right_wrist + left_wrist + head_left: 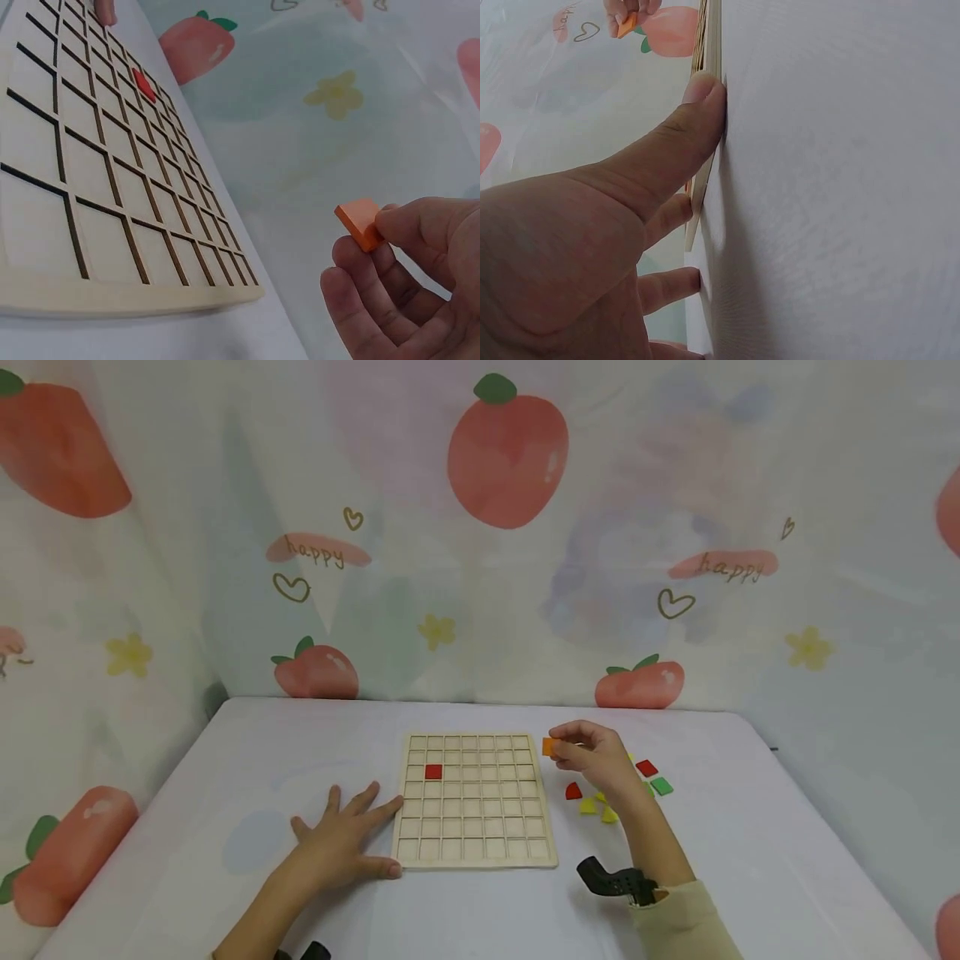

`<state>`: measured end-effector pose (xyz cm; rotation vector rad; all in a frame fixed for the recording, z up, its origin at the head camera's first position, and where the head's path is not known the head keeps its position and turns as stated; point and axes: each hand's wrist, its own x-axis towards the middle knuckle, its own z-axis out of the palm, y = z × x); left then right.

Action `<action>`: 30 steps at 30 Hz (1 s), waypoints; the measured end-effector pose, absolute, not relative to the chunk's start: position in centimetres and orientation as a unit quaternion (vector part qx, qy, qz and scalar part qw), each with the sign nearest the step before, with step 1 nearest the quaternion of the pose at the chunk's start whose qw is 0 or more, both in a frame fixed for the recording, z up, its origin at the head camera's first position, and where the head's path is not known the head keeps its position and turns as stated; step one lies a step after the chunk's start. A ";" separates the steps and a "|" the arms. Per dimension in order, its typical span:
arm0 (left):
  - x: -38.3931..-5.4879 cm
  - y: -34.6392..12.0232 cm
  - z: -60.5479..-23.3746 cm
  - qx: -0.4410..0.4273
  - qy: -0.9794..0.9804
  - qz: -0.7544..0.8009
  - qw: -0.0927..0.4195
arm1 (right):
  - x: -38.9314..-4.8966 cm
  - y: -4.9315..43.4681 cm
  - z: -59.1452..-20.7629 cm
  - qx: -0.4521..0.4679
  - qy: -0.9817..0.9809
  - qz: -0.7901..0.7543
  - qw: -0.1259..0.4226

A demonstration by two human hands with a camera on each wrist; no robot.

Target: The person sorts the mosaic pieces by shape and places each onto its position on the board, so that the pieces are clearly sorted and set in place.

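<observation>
A wooden grid board [472, 802] with many square cells lies flat on the white table. One red square tile [433, 772] sits in a cell near its upper left. My left hand [341, 839] is spread beside the board, thumb and a finger touching its left edge; in the left wrist view the thumb [705, 97] presses against the board's side. Just off the board's upper right corner, my right hand [596, 760] pinches an orange square tile [361, 223] between thumb and fingers, held up above the table.
To the right of the board, partly under the right forearm, lie loose pieces: a red quarter-round tile [573, 791], a red tile [647, 768], a green tile [662, 787] and several yellow ones [588, 807]. A printed cloth wall [480, 610] stands behind the table.
</observation>
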<state>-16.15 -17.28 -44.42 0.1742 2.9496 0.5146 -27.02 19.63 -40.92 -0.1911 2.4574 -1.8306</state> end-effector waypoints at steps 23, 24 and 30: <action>-16.1 -17.2 -43.5 0.073 0.980 0.167 0.075 | -26.5 10.4 -41.1 -0.144 0.801 -0.577 0.073; -16.2 -17.2 -43.5 0.072 0.980 0.167 0.077 | -26.5 10.0 -41.2 -0.143 0.802 -0.575 0.075; -16.2 -17.1 -44.0 0.064 0.981 0.165 0.080 | -26.4 8.6 -41.4 -0.138 0.807 -0.569 0.076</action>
